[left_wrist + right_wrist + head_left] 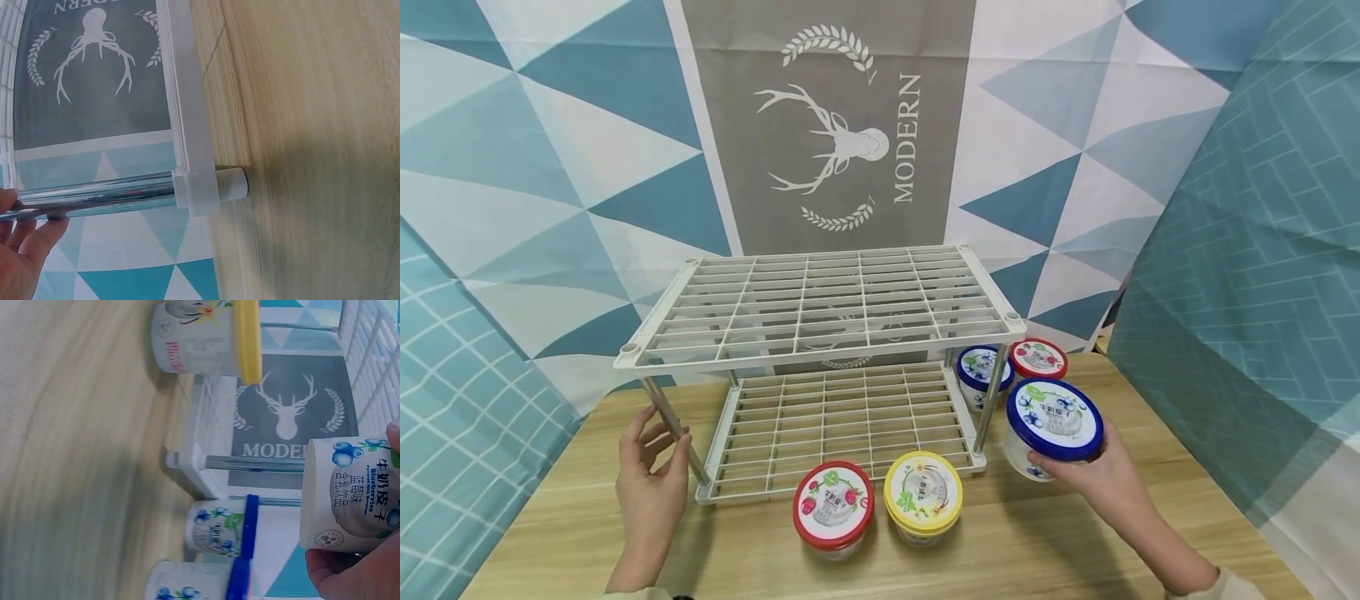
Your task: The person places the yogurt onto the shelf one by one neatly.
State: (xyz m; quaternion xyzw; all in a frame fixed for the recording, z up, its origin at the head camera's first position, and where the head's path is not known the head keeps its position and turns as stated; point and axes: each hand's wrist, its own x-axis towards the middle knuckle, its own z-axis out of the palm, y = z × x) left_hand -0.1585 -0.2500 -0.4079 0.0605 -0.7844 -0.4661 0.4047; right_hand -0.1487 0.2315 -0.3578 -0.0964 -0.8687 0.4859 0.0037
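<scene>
My right hand (1105, 479) holds a blue-lidded blueberry yogurt tub (1054, 421) above the table, right of a white two-tier shelf rack (820, 350). In the right wrist view the held tub's printed side (356, 494) faces the camera, with fingers around it. My left hand (651, 487) grips the rack's front left metal post (119, 194) between thumb and fingers. A red-lidded strawberry tub (833, 508) and a yellow-lidded tub (922, 496) stand on the table before the rack.
Right of the rack stand another blue-lidded tub (985, 375) and a red-lidded one (1039, 358). A further blue-lidded tub (194, 581) shows in the right wrist view. The wooden table (752, 550) meets patterned cloth walls (1247, 275) behind and at the sides.
</scene>
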